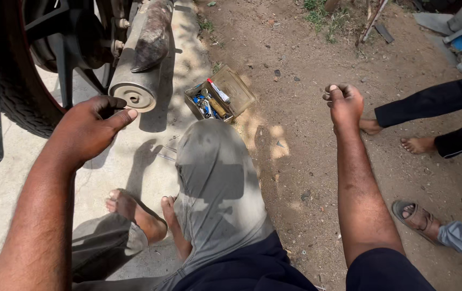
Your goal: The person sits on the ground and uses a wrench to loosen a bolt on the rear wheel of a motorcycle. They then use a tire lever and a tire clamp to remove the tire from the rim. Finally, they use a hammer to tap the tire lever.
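The exhaust muffler (143,54) lay in the upper left of the frame, beside the rear wheel (23,81) of a motorcycle. It was a long cylinder, and its long axis ran from the top of the frame down and slightly to the left, so its round end cap pointed toward the lower part of the picture, toward the person. The body looked dull grey and dusty, with a darker, stained heat shield on its upper part, and the end cap showed a small round outlet in the middle. The left hand (88,129) was just under this end cap, in the left middle of the frame; its fingers were curled loosely, the thumb stretched out toward the cap's lower edge, and it held nothing. Whether the thumb really touched the metal I cannot tell. The right hand (344,103) was raised in the right middle of the frame, well apart from the muffler, with fingers closed into a loose fist; if something small was inside, it was not visible. A small open tool box (219,99) stood on the ground between the hands, near the person's bent knee (209,145).
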